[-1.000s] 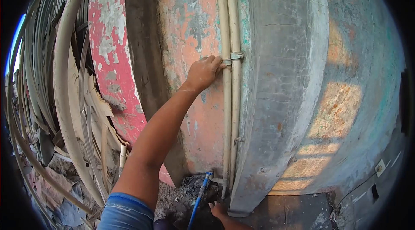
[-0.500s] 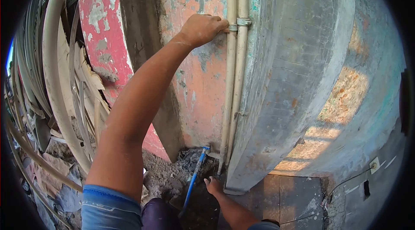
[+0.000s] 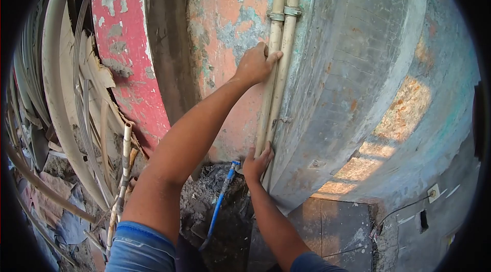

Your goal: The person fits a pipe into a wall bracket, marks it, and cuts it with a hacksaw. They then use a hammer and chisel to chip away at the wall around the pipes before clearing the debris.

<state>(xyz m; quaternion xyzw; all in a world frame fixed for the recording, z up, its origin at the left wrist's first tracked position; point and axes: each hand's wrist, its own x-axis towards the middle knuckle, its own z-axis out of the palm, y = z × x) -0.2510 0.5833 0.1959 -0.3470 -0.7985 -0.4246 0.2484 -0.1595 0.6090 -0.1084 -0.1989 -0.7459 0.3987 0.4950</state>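
Two cream plastic pipes point(image 3: 277, 31) run side by side down a peeling wall, with metal pipe clamps point(image 3: 284, 14) around them near the top. My left hand point(image 3: 255, 65) is closed on the left pipe below the clamps, its thumb across the front. Lower down, my right hand point(image 3: 257, 164) grips the pipes near their bottom end, fingers pointing up; its hold is partly hidden. A blue hose-like pipe point(image 3: 220, 203) slants from a fitting at the wall base, left of my right hand.
A concrete column point(image 3: 353, 67) stands right of the pipes. Bent pipes and tubing point(image 3: 53, 67) lean at the left beside a red-painted wall edge point(image 3: 120, 26). Rubble point(image 3: 197, 210) lies at the wall's foot, and floor tiles point(image 3: 327, 226) are at lower right.
My left hand has slid down from the clamp to a lower spot on the pipe. My right hand has risen from near the floor onto the pipes' lower part.
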